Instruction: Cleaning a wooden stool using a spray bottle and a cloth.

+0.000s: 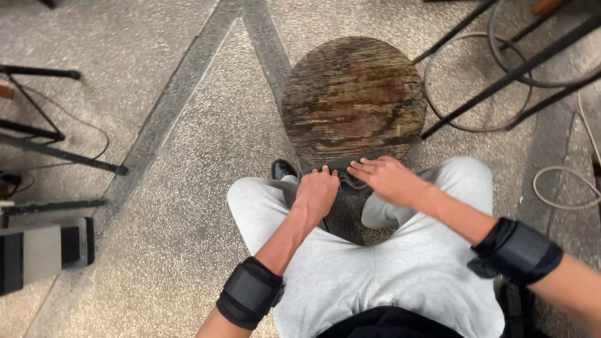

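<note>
I look down at my own lap in light grey trousers. A round, dark, worn wooden stool seat (354, 97) stands on the floor just beyond my knees. A dark grey piece of cloth (347, 178) lies between my knees at the near edge of the stool. My left hand (317, 191) is closed on the cloth's left part. My right hand (388, 178) rests flat on the cloth's right part, fingers stretched toward the left hand. Each forearm wears a black wrist band. The lower cloth is hidden between my legs.
Speckled stone floor with grey inlaid strips. Black metal legs and wire rings (494, 81) stand to the upper right, a pale cable (563, 188) at right. More black frame legs (44, 138) and a grey block (44, 250) sit at left. A black shoe (282, 169) shows.
</note>
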